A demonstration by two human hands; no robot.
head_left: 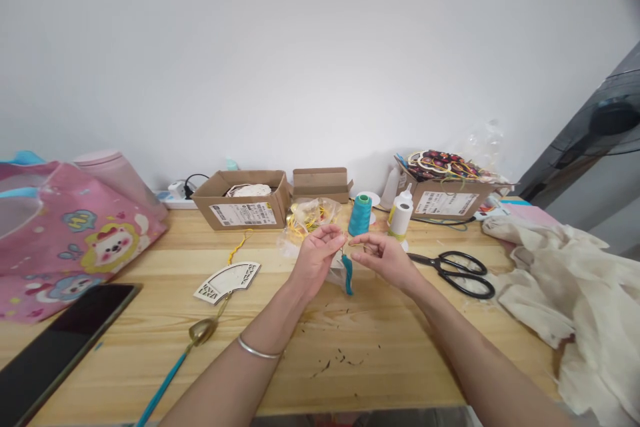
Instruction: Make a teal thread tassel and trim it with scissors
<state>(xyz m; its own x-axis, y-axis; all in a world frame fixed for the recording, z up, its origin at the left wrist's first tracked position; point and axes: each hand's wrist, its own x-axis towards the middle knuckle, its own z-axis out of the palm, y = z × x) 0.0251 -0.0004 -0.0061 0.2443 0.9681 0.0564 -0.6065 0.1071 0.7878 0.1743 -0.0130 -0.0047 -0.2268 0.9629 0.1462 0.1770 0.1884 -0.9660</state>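
Note:
Both hands meet over the middle of the table. My left hand (319,252) is closed in a pinch at the top of a small teal tassel (349,275), which hangs below the fingertips. My right hand (384,259) pinches close beside it, with what looks like a thin yellowish cord at its fingertips; the detail there is too small to be sure. Just behind the hands stands a cone of teal thread (360,217). To the left lies a fan-shaped wooden pendant (227,282) with a yellow cord, a gold bead (203,331) and a long teal tassel (164,387).
Black-handled scissors (457,272) and cream cloth (565,307) lie right. White bottles (401,213) stand behind my right hand. Cardboard boxes (240,213) line the wall, beside a plastic bag of yellow cords (313,217). A phone (65,347) and pink bag (75,240) are left.

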